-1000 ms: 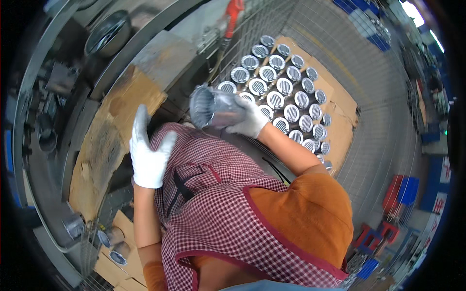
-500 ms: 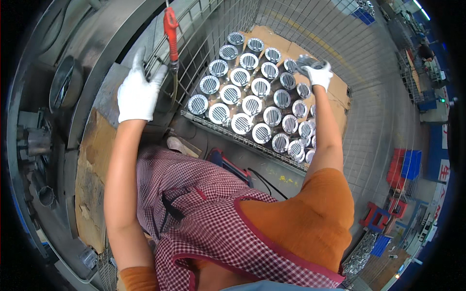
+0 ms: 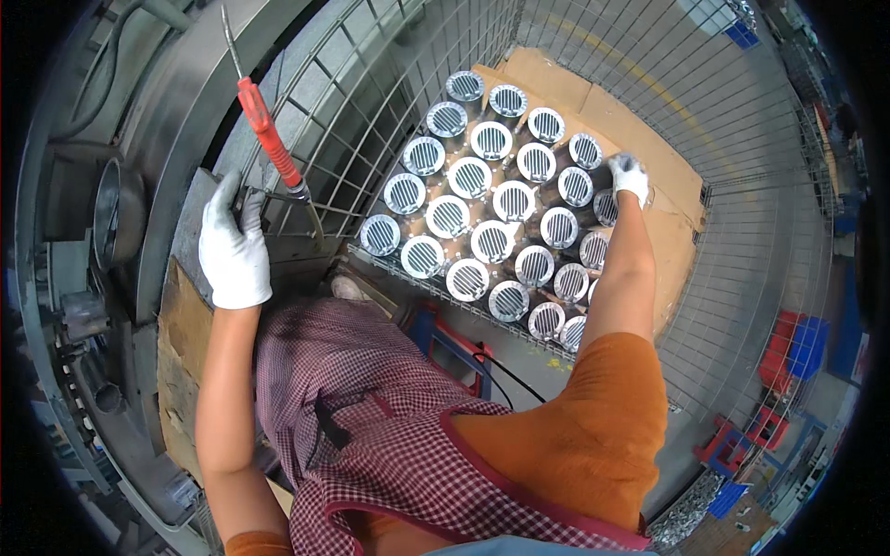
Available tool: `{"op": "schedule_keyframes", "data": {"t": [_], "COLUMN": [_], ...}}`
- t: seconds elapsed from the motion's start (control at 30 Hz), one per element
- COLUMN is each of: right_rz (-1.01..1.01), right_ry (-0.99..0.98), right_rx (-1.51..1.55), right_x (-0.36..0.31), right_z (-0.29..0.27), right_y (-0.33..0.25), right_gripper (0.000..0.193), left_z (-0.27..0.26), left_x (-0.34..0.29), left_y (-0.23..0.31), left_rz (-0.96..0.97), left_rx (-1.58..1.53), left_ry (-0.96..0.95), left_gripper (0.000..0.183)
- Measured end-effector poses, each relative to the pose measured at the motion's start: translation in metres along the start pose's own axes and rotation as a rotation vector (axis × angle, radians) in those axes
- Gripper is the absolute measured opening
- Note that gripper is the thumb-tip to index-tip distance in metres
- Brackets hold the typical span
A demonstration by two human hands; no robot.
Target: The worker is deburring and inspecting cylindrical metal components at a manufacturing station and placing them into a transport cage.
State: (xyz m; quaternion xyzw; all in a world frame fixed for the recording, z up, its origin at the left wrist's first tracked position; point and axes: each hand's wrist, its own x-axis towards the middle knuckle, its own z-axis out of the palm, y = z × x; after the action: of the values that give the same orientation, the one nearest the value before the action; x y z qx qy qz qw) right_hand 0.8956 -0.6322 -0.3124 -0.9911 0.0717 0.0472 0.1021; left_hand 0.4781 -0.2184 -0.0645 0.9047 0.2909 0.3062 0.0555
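My right hand (image 3: 629, 178), in a white glove, is at the far right end of the standing metal cylinders. Its fingers are bent around a metal cylinder (image 3: 614, 163), mostly hidden beneath the glove. Close by stands another cylinder with a slotted round top (image 3: 585, 151). Several rows of these shiny cylinders (image 3: 514, 201) stand upright on a cardboard sheet (image 3: 669, 185) inside a wire mesh cage (image 3: 366, 120). On the left, my gloved left hand (image 3: 235, 248) holds nothing, thumb and fingers apart, beside the cage's side and below a hanging red air gun (image 3: 266, 132).
A metal workbench with a round metal bowl (image 3: 120, 213) runs along the left. Worn cardboard (image 3: 184, 357) lies beside my left forearm. Beyond the cage at right are blue bins (image 3: 807, 348) and a red bin (image 3: 781, 352). A red and blue frame (image 3: 450, 343) stands below the cage's front edge.
My right hand has brought the cylinder down to the end of the rows. My left hand stays raised and empty, its fingers more bent. The whole view has shifted.
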Motion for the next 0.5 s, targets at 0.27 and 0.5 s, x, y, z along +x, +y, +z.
{"op": "schedule_keyframes", "data": {"t": [0.27, 0.5], "right_rz": [0.008, -0.778], "right_ry": [-0.039, 0.483], "right_rx": [-0.045, 0.713], "right_x": [-0.046, -0.205], "right_z": [-0.023, -0.069], "right_y": [-0.044, -0.202], "right_gripper": [0.046, 0.046], "left_z": [0.001, -0.003], "left_x": [0.001, 0.005], "left_y": [0.005, 0.003], "left_rz": [0.032, 0.002], "left_rx": [0.016, -0.059], "left_ry": [0.026, -0.06], "left_gripper": [0.033, 0.038]}}
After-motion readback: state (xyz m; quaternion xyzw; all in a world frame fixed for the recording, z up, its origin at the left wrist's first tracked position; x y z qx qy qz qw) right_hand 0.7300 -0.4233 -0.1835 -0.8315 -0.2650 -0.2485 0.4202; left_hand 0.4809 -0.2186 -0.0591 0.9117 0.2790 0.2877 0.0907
